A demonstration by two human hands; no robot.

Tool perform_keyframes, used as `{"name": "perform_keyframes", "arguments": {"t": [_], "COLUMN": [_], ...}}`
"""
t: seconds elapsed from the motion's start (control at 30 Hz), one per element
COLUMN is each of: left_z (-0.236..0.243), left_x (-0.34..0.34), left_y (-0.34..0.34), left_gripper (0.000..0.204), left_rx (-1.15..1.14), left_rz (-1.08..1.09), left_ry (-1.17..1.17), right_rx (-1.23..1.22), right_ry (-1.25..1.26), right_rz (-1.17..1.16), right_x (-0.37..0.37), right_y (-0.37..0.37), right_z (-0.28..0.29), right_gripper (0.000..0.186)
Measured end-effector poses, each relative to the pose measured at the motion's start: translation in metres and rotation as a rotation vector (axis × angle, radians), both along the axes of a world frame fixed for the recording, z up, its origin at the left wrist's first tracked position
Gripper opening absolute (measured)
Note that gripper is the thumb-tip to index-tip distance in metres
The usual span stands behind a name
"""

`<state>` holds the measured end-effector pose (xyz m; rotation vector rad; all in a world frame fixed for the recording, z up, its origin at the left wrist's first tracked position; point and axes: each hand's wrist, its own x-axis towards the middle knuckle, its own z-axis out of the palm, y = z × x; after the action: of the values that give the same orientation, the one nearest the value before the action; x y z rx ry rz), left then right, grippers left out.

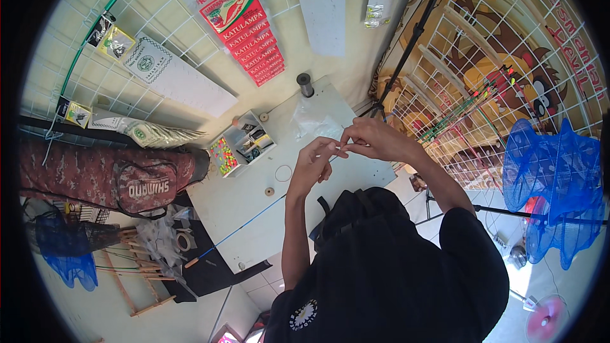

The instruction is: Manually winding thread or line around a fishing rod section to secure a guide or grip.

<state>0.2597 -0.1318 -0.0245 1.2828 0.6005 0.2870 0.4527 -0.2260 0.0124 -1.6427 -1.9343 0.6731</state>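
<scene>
My left hand and my right hand meet above the pale worktable, fingertips pinched around a small thin piece too tiny to name. A blue rod with a cork handle lies diagonally across the tabletop, reaching toward my left hand. Near that hand are a thin ring and a small round spool. A crumpled clear bag and a dark cylinder lie beyond my hands. An open compartment box holds colorful beads and small parts at the back left.
A camouflage bag, dark nets and wooden racks crowd the left side. Wire grids with hanging packets line the back wall. Rods, blue nets and a dark pole stand right, with a pink fan below.
</scene>
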Motion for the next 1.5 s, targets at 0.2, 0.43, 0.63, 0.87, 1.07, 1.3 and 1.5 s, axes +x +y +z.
{"name": "perform_keyframes", "arguments": {"t": [0.2, 0.43, 0.63, 0.87, 1.07, 1.3, 1.5], "left_z": [-0.004, -0.005, 0.002, 0.023, 0.018, 0.028, 0.028], "left_x": [0.002, 0.012, 0.010, -0.002, -0.003, -0.002, -0.004], "left_y": [-0.007, -0.031, -0.031, -0.012, -0.003, -0.002, -0.005], "left_gripper": [0.025, 0.022, 0.031, 0.034, 0.039, 0.044, 0.031], "left_rx": [0.026, 0.376, 0.222, -0.315, -0.282, -0.005, 0.371], "left_rz": [0.066, 0.309, 0.287, 0.008, -0.059, -0.013, 0.066], "left_ry": [-0.055, -0.038, -0.114, -0.137, -0.158, -0.019, 0.026], "right_rx": [0.016, 0.070, 0.123, 0.347, 0.417, 0.385, 0.322], "right_ry": [0.036, 0.020, 0.020, -0.099, -0.220, -0.226, -0.201], "right_rz": [-0.052, -0.093, -0.086, 0.050, 0.061, 0.100, 0.135], "right_x": [-0.003, -0.006, -0.002, -0.002, -0.006, -0.004, -0.003], "right_y": [-0.001, 0.002, 0.004, 0.007, 0.005, 0.004, 0.001], "right_z": [0.007, 0.004, 0.002, 0.008, 0.016, 0.022, 0.019], "right_gripper": [0.013, 0.014, 0.012, 0.008, 0.008, 0.010, 0.013]}}
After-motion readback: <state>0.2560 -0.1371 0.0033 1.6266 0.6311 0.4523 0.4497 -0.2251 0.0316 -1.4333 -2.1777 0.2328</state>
